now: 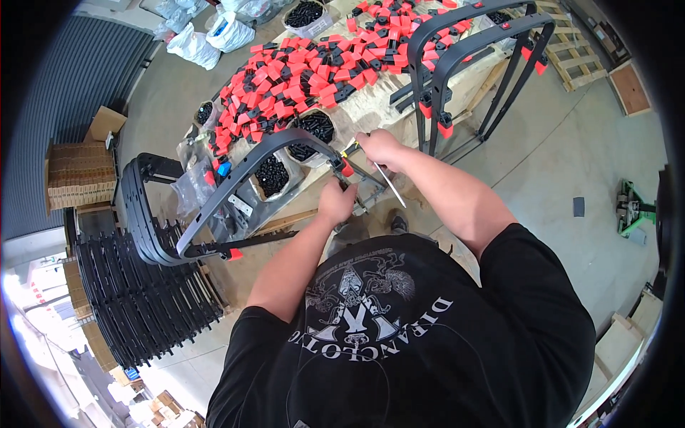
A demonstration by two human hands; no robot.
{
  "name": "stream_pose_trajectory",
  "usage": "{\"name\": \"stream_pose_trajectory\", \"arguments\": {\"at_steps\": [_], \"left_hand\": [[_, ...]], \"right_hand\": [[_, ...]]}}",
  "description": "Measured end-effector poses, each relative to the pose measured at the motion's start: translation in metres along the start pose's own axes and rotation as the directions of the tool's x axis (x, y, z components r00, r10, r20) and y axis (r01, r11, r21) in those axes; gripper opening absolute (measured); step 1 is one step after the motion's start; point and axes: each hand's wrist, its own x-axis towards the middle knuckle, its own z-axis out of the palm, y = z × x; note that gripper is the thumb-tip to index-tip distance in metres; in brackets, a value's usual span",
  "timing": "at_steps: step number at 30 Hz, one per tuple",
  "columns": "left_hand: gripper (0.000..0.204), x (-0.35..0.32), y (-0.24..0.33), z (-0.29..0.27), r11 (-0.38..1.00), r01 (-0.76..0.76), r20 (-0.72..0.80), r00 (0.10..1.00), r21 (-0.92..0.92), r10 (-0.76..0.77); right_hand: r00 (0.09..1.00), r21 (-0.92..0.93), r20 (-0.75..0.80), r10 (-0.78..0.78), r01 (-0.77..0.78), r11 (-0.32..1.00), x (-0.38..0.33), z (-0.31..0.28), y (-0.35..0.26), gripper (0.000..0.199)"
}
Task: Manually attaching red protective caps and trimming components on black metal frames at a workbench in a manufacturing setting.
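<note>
My left hand (337,202) is closed with its fingertips beside a metal fixture at the table edge. What it grips cannot be made out. Just above it is the end of a curved black frame (246,167), fitted with a red-and-black end piece (347,167). My right hand (383,150) is wrapped round a tool with a long thin metal shaft (392,187), which slants down to the right. A yellow-and-black part (349,149) shows at that hand's fingertips; whether it belongs to the tool is unclear.
Red-and-black end pieces (285,85) are heaped across the wooden table (371,107). Bags of small black parts (271,176) stand along its near edge. Another black frame (442,64) stands upright at right. Stacked black frames (143,296) lie at left, and a green pallet jack (633,209) is far right.
</note>
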Motion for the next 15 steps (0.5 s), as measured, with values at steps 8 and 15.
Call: {"name": "stream_pose_trajectory", "arguments": {"at_steps": [8, 15], "left_hand": [[0.030, -0.007, 0.048, -0.063, 0.146, 0.581, 0.597, 0.796, -0.800, 0.102], [0.035, 0.010, 0.015, -0.020, 0.985, 0.074, 0.367, 0.922, 0.154, -0.127]], "right_hand": [[0.998, 0.084, 0.040, -0.055, 0.052, 0.995, 0.021, -0.001, 0.022, 0.052], [0.981, -0.081, -0.185, -0.066, 0.052, 0.995, -0.010, 0.019, 0.008, 0.063]]}}
